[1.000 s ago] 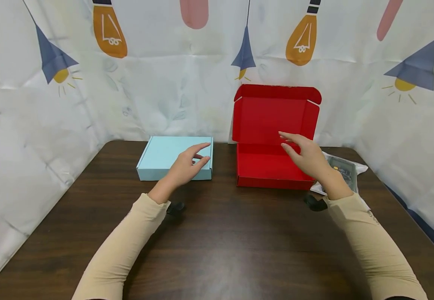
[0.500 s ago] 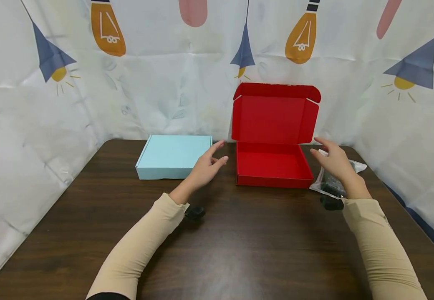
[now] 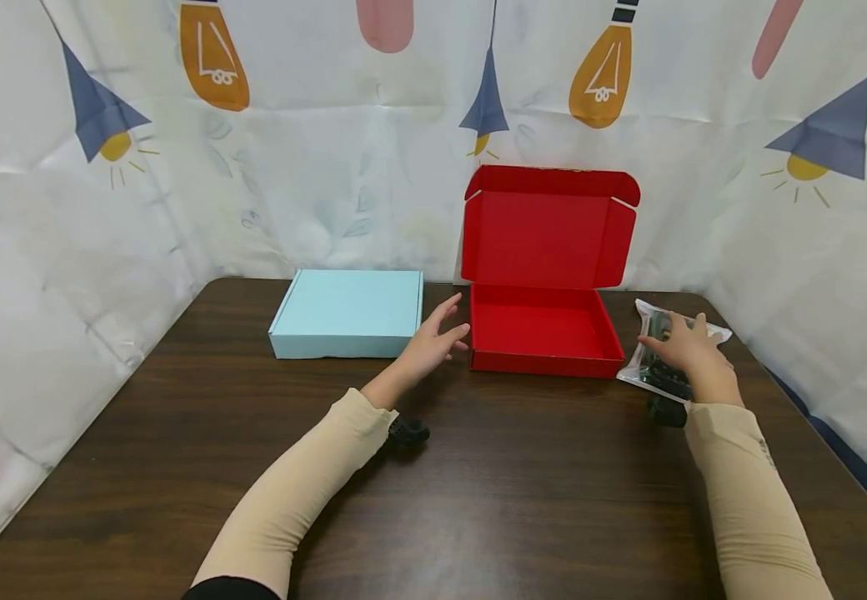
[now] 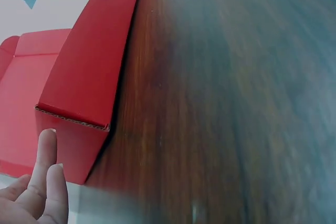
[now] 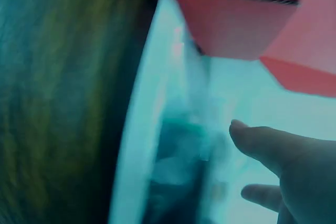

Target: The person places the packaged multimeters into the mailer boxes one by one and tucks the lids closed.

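Note:
A red cardboard box (image 3: 543, 365) stands with its lid raised at the back of the table. Beside its left wall is my left hand (image 3: 428, 348), fingers extended and holding nothing; in the left wrist view its fingertips (image 4: 47, 142) are close to the box's end, and I cannot tell if they touch. My right hand (image 3: 694, 357) is over a clear plastic bag (image 3: 632, 371) to the right of the box, thumb and fingers spread. Something dark, partly hidden by the hand, lies inside the bag. The right wrist view is blurred, with the thumb (image 5: 262, 140) apart from the bag.
A closed light blue box (image 3: 354, 304) sits at the back left, left of the red one. Behind the dark wooden table (image 3: 523, 500) hangs a white curtain (image 3: 313, 167) printed with lamps. The table's right edge runs close to the bag.
My left hand has moved right, from in front of the blue box to the red box's left side. My right hand has gone from the red box rightward and down over the bag.

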A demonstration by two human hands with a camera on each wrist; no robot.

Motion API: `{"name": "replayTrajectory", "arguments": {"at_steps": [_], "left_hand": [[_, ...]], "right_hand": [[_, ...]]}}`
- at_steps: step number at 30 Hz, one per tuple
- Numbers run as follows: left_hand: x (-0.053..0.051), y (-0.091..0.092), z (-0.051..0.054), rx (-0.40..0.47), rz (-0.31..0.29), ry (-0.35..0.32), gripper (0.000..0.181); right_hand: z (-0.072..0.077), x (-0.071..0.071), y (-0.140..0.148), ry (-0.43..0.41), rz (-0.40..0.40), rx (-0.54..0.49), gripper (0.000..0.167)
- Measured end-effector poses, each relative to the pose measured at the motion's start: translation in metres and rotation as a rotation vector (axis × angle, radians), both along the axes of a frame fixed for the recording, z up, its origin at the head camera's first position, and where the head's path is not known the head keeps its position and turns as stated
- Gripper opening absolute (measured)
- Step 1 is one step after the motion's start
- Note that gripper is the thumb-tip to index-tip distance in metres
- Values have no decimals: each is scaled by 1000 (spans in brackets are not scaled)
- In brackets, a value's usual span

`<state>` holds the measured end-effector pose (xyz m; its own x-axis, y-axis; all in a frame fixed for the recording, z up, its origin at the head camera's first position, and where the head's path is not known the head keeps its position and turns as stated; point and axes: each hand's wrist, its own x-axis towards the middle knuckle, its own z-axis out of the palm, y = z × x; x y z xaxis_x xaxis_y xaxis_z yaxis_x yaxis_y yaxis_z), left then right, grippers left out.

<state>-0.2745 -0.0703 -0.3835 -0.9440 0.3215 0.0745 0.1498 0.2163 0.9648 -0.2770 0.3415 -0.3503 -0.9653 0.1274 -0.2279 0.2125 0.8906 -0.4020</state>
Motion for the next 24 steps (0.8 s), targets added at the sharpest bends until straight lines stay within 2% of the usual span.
{"name": "replayTrajectory", "arguments": {"at_steps": [6,13,18,24], "left_hand": [[-6,7,-4,46,27,-87,62],[-19,12,-7,64,64,-170,60],[-26,11,-10,24,39,-212,62],[-28,12,-13,-78,-35,-190,63]], "right_hand": [[-15,-4,6,-21,-80,-35,100],[-21,-9,3,-19,-107,-74,109],[-23,-9,2,-14,-68,-61,104],[-25,-15,5,-6,36,-42,95]]}}
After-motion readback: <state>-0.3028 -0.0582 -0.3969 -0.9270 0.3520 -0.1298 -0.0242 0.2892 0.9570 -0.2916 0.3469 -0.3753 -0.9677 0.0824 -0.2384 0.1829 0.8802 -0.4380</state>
